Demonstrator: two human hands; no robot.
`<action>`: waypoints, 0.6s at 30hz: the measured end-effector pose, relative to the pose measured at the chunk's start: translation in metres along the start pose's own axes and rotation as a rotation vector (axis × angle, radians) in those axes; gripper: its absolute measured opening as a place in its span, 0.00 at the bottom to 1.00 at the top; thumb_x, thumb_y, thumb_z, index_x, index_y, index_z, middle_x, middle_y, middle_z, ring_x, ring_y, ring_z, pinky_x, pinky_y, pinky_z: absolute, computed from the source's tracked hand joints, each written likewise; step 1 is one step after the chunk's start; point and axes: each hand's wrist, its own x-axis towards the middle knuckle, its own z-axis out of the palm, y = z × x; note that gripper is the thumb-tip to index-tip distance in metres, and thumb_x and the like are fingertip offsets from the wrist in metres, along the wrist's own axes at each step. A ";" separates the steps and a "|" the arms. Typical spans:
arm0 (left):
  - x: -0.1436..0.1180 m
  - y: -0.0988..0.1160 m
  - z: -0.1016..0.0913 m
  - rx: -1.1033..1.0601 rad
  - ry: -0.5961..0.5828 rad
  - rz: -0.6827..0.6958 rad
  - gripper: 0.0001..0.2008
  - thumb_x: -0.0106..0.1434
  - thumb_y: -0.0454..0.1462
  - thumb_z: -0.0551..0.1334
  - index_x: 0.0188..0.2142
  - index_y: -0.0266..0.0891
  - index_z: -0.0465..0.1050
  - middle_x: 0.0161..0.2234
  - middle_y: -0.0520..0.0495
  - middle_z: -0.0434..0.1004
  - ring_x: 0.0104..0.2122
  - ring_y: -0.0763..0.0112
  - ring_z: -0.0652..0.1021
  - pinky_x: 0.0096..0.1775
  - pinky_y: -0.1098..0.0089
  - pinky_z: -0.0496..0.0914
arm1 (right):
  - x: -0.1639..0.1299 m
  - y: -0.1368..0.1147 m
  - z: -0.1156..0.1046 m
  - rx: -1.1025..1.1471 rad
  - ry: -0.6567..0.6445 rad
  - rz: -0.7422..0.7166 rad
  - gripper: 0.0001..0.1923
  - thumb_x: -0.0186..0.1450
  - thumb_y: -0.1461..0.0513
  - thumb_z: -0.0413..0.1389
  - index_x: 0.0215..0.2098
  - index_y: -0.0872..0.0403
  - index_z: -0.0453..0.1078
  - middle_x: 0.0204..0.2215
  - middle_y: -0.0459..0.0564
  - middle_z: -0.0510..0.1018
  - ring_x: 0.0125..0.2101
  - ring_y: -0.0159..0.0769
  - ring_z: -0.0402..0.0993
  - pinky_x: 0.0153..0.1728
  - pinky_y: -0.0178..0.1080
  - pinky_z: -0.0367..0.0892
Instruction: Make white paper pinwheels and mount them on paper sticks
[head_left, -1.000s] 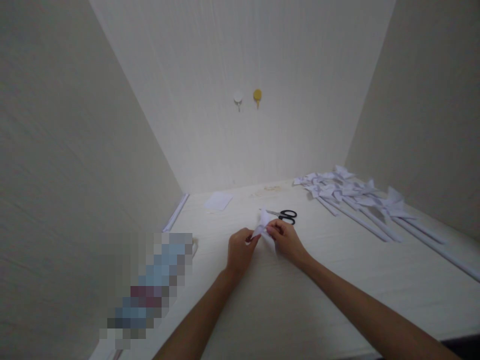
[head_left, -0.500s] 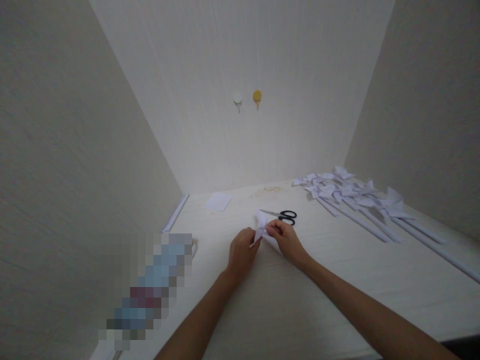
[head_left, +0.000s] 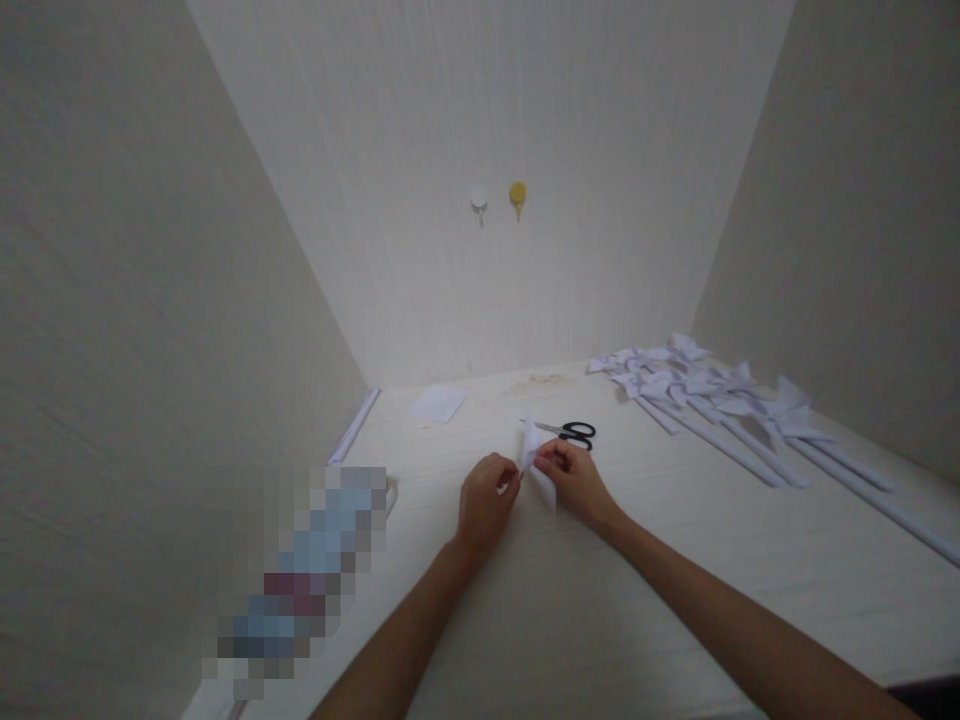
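Thumb and fingers of my right hand (head_left: 571, 478) pinch a white paper pinwheel head (head_left: 531, 440) near its centre. Its folded blades stand up and hang down beside the fingertips. My left hand (head_left: 486, 497) is just to the left, with thumb and forefinger brought together close to the paper. Whatever those left fingertips grip is too small to make out. Black-handled scissors (head_left: 577, 431) lie on the table right behind the pinwheel head, partly covered by it and by my right hand.
Several paper pinwheels on rolled sticks (head_left: 712, 395) lie piled at the right. A white paper square (head_left: 439, 404) rests at the back left, near a rolled paper stick (head_left: 355, 427) along the wall. A blurred-out item (head_left: 315, 560) is at the left edge. Two hooks (head_left: 517, 195) hang on the wall.
The pinwheel head has turned in my right fingers, and one blade now hangs down below them. My left fingertips have come away from the blade they were touching.
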 end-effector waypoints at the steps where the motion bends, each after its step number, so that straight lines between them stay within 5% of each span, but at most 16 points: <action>1: 0.000 0.000 0.000 -0.008 0.007 -0.003 0.05 0.54 0.32 0.53 0.22 0.38 0.61 0.20 0.54 0.62 0.23 0.75 0.65 0.26 0.75 0.59 | 0.000 0.000 0.000 -0.008 0.005 -0.001 0.06 0.52 0.60 0.52 0.23 0.56 0.64 0.17 0.42 0.65 0.19 0.28 0.60 0.20 0.31 0.55; 18: 0.005 0.002 -0.002 -0.360 -0.025 -0.206 0.06 0.54 0.35 0.53 0.24 0.35 0.66 0.22 0.51 0.68 0.22 0.76 0.69 0.24 0.76 0.64 | 0.003 0.005 0.000 0.065 0.055 0.072 0.07 0.51 0.59 0.53 0.22 0.56 0.63 0.15 0.41 0.64 0.17 0.27 0.58 0.19 0.31 0.54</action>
